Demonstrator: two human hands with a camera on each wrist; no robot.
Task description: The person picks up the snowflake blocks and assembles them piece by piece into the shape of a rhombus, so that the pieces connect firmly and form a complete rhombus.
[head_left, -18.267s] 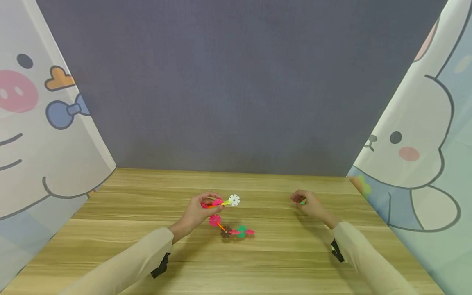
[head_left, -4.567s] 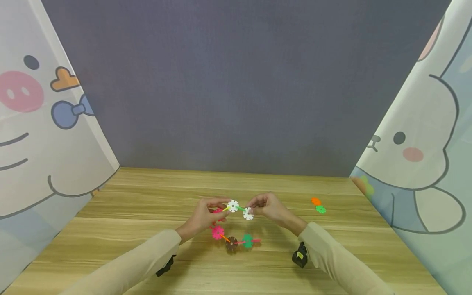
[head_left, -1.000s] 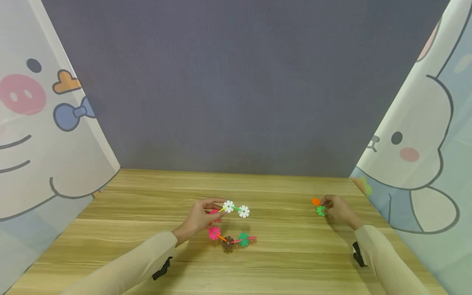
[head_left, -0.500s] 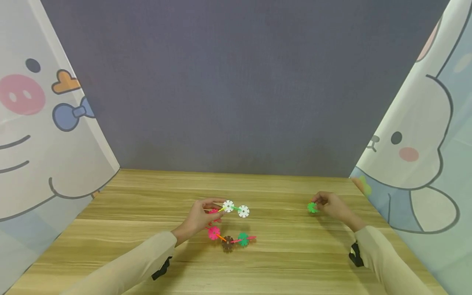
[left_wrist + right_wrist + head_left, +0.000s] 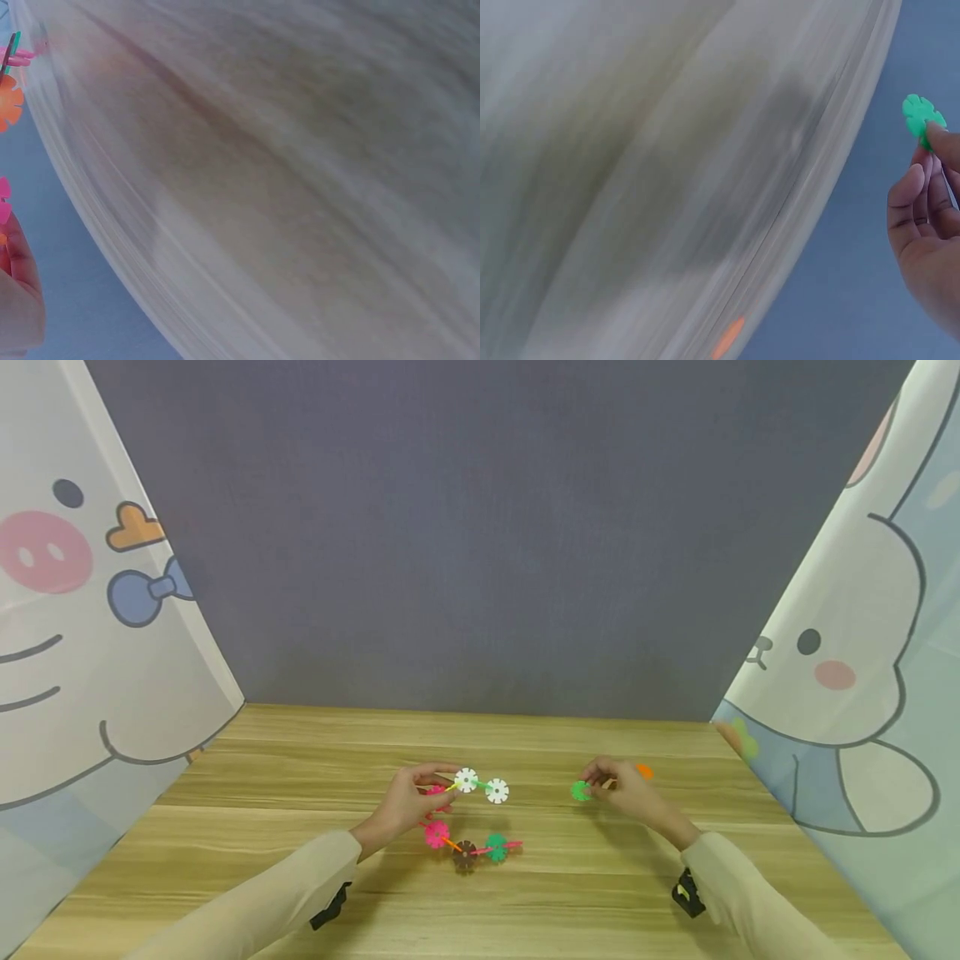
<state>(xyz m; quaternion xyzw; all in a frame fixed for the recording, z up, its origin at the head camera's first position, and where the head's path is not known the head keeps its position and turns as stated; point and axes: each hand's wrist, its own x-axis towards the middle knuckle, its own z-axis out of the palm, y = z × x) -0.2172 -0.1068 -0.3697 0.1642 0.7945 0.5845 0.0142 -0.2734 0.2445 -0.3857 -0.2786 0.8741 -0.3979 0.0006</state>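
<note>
My left hand (image 5: 408, 803) holds a curved chain of notched plastic snowflake discs, with thumb and fingers pinching it near its upper end. That end runs out through a white disc (image 5: 466, 779) and a light green edge-on disc to another white disc (image 5: 497, 791). Lower down hang a pink disc (image 5: 437, 835), a brown disc (image 5: 465, 854) and a dark green disc (image 5: 497, 847). To the right, my right hand (image 5: 626, 789) pinches a bright green snowflake disc (image 5: 917, 116) between thumb and finger, apart from the chain. Part of the chain hides behind the left fingers.
An orange disc (image 5: 645, 772) lies on the wooden table (image 5: 570, 893) just beyond the right hand. A dark grey panel (image 5: 480, 543) rises behind the table, and printed cartoon sheets (image 5: 840, 610) stand along both sides.
Earlier the chain gained a light green and a second white disc. The right hand then reached right, picked up the bright green disc and has moved left with it. The left hand stays put.
</note>
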